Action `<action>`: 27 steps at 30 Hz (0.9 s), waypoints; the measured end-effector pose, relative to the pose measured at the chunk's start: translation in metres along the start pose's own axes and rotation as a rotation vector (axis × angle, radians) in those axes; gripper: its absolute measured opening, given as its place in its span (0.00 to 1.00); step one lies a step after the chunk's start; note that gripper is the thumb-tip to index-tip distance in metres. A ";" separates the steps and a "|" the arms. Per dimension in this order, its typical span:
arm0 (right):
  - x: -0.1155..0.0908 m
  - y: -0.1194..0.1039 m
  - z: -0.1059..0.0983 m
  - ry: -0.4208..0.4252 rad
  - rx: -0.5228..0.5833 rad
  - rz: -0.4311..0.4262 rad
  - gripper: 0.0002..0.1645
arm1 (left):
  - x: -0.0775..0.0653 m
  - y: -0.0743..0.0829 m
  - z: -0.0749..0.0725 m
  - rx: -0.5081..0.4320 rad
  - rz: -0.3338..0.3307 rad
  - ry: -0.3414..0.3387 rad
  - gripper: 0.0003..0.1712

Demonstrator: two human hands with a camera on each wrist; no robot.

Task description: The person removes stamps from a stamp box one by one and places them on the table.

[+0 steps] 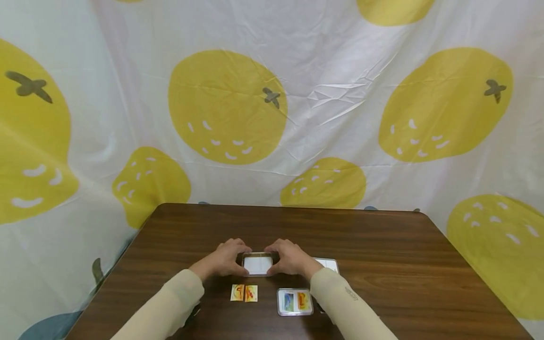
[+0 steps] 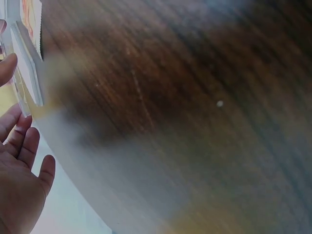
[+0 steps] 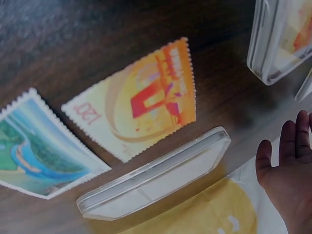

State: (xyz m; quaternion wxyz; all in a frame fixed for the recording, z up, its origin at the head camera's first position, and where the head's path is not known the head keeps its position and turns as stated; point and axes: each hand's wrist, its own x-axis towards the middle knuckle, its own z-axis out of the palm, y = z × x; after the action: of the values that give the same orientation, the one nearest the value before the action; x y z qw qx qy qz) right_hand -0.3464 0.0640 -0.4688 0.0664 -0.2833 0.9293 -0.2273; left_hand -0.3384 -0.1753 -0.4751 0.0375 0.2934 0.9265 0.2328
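With left hand (image 1: 225, 259) and right hand (image 1: 292, 258), pinching white case (image 1: 257, 266) by both ends; apparently done with stamp case (image 1: 281, 302), with two loose stamps (image 1: 251, 293) left.

Both hands (image 1: 224, 259) (image 1: 292, 259) on clr case (image 1: 258, 265), brn tbl (image 1: 382, 245) below

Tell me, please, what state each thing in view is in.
Held case: white showing; whether closed, I cannot tell.
Left hand: grips its left end.
Right hand: grips its right end.
Stamp case: on the table, two stamps inside, looks closed.
White case: on the table, looks closed.
Yellow-orange pair: loose, flat, side by side.
Blue-green stamp: loose, flat.
Orange stamp beside it: loose, flat.
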 end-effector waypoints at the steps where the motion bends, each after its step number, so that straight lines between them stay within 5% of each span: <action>1: 0.000 0.000 0.001 0.001 -0.006 -0.001 0.34 | 0.000 0.000 0.001 -0.001 -0.001 -0.002 0.33; 27: -0.003 0.002 0.006 -0.012 -0.031 -0.001 0.36 | -0.002 0.005 0.003 -0.013 -0.052 -0.064 0.32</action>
State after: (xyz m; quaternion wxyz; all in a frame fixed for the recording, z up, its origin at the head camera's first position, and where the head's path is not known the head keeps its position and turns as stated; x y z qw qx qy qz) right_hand -0.3431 0.0649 -0.4755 0.0673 -0.2862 0.9322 -0.2112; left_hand -0.3339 -0.1718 -0.4754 0.0753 0.2763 0.9305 0.2284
